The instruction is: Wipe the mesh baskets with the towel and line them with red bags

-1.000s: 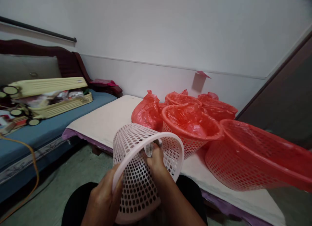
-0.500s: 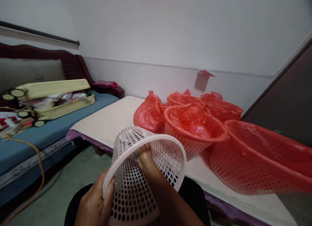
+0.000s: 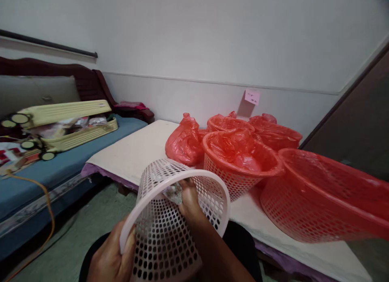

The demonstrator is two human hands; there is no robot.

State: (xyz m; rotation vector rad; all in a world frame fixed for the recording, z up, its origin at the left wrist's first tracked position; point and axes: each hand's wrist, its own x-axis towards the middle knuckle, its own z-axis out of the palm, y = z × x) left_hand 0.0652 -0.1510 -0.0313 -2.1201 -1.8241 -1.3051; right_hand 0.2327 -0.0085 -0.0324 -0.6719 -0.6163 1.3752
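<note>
A pale pink perforated plastic basket [image 3: 165,237] is tilted over my lap with its mouth toward me. My left hand [image 3: 114,253] is closed round the near-left part of its rim, thumb on the inside. Reaching through the mouth, my right hand [image 3: 190,197] is closed on a crumpled greyish-white cloth [image 3: 174,193] against the inner wall. The fingertips are partly hidden by the cloth and shadow. Just beyond the basket's rim stands a perforated basket lined with a red plastic bag [image 3: 246,162].
More red-lined baskets [image 3: 319,197] and a knotted red bag [image 3: 184,142] stand on the white-topped platform [image 3: 129,148]. A pink note [image 3: 252,97] is on the wall. At left, an open yellow suitcase [image 3: 65,112] lies on a blue bed [image 3: 30,197]; an orange cord [image 3: 48,197] hangs down.
My right hand has shifted slightly right inside the basket, and more of the cloth shows. The basket has tipped slightly left with my left hand. The wall note now hangs flatter, showing writing.
</note>
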